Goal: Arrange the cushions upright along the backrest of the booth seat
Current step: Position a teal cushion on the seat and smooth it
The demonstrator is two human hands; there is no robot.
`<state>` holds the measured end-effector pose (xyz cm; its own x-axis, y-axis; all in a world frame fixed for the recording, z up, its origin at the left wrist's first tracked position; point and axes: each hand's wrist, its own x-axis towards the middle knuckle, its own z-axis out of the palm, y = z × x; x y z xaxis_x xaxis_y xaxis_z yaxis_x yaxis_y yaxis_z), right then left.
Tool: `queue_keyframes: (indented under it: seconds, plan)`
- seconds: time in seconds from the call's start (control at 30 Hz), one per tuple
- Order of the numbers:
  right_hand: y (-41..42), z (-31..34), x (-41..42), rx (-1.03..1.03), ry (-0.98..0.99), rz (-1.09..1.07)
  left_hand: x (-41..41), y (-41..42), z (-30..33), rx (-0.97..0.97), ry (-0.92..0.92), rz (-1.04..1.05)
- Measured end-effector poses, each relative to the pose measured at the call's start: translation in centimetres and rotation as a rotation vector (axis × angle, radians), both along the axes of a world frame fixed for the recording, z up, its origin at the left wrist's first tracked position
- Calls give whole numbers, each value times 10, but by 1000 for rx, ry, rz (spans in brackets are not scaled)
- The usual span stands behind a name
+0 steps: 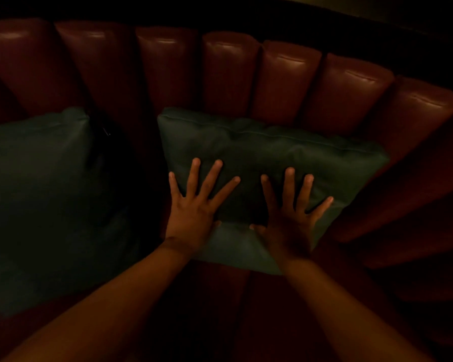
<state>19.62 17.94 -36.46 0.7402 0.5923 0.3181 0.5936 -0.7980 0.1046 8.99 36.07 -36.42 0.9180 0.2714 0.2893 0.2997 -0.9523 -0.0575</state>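
A dark teal cushion (270, 152) leans upright against the red padded backrest (228, 71) of the booth seat, in the middle of the view. My left hand (196, 205) and my right hand (290, 218) lie flat on its front face with fingers spread, palms pressing it; neither grips it. A second teal cushion (37, 192) stands to the left, also leaning on the backrest, with a dark gap between the two cushions.
The backrest is made of vertical rolled panels that curve round to the right (416, 131). The red seat (233, 296) shows below the cushions. The light is dim and the lower corners are in shadow.
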Motion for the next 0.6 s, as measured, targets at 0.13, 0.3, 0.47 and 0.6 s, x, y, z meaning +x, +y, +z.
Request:
queue_keyframes:
  seconds: [0.13, 0.3, 0.47, 0.6]
  plan:
    - [-11, 7, -15, 22, -55, 35, -29, -15, -8, -193, -160, 25]
    - [-35, -8, -51, 82, -130, 151, -76, -49, -67, -1241, -420, 494]
    - [-46, -44, -55, 3, -121, 102, -42, -51, -96, -1757, -424, 455]
    - [-41, -45, -36, 22, -83, 119, -25, -41, -98, -1761, -414, 384]
